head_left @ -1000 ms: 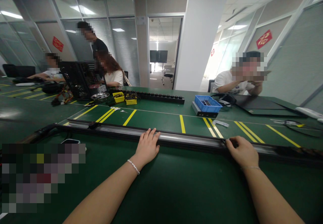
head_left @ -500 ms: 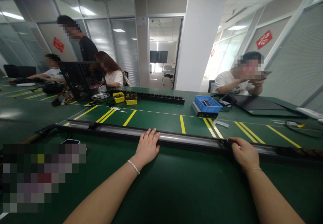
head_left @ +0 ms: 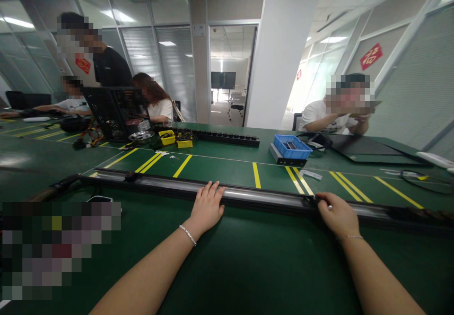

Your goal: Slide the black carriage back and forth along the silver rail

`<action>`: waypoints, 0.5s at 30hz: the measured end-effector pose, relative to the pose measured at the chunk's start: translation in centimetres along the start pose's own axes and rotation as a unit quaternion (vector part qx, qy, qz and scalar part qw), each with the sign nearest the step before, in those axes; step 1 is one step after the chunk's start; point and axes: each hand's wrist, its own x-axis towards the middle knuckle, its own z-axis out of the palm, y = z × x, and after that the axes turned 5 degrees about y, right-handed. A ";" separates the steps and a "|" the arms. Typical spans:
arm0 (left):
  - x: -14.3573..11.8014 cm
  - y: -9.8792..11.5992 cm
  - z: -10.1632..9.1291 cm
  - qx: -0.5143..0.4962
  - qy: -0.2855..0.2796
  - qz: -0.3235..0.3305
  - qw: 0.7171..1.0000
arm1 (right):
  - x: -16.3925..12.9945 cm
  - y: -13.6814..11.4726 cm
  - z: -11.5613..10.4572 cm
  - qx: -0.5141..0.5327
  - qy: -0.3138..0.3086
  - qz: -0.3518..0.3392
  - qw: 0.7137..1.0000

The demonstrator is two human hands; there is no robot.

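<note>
A long black rail point(head_left: 262, 195) with a shiny metal strip along its top lies across the green table in front of me. My left hand point(head_left: 209, 206) rests on its middle, fingers stretched out over the strip and palm near the front side. Further right, my right hand point(head_left: 336, 214) is closed round a small black clip point(head_left: 312, 200) on the rail; the fingers hide much of it. A similar black clip point(head_left: 131, 176) sits towards the rail's left end.
Beyond the rail are a blue tray point(head_left: 292, 146) on a grey box, yellow bins point(head_left: 167, 137), a power strip point(head_left: 227, 137) and an open computer case point(head_left: 113, 114). Flat black panels point(head_left: 379, 150) lie at right. Several people are around the table. A blurred-out patch covers the left front.
My right hand has shifted slightly left along the rail with the small black clip. My left hand stays put. The standing person at the back has moved left.
</note>
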 end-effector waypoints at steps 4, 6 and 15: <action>0.0 0.0 0.1 0.003 0.006 0.001 1.000 | -0.1 -0.2 -0.1 -0.002 -0.002 0.019 1.000; 0.0 0.1 0.1 0.004 0.007 0.001 1.000 | -0.1 -0.4 -0.1 0.000 -0.007 0.024 1.000; 0.0 0.1 -0.1 0.002 0.003 0.002 1.000 | -0.2 -1.8 0.4 -0.006 -0.028 -0.008 1.000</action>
